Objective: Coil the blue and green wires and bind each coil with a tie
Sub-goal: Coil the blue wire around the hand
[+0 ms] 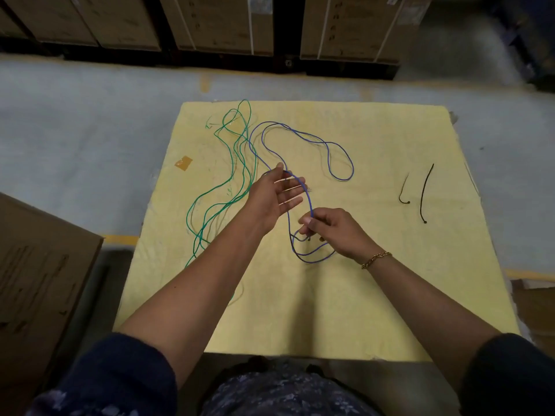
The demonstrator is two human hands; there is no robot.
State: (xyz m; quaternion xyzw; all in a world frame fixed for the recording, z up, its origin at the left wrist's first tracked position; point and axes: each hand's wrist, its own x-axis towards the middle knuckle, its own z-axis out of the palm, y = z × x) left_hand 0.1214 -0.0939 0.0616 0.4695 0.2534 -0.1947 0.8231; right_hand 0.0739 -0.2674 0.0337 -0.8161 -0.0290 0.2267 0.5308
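The blue wire (329,151) lies in loose loops over the middle of the yellow mat (375,289). My right hand (333,232) pinches the blue wire just above two small loops that hang below its fingers. My left hand (277,195) is raised a little farther out, palm up and fingers spread, and the blue wire runs across its fingertips. The green wire (237,163) sprawls uncoiled on the left part of the mat, passing under my left forearm. Two black ties (425,193) lie side by side on the right of the mat, away from both hands.
A strip of brown tape (183,163) is stuck on the mat's left side. A cardboard box (36,280) stands at the near left beside the mat. Stacked cartons (210,22) line the far wall across a grey floor.
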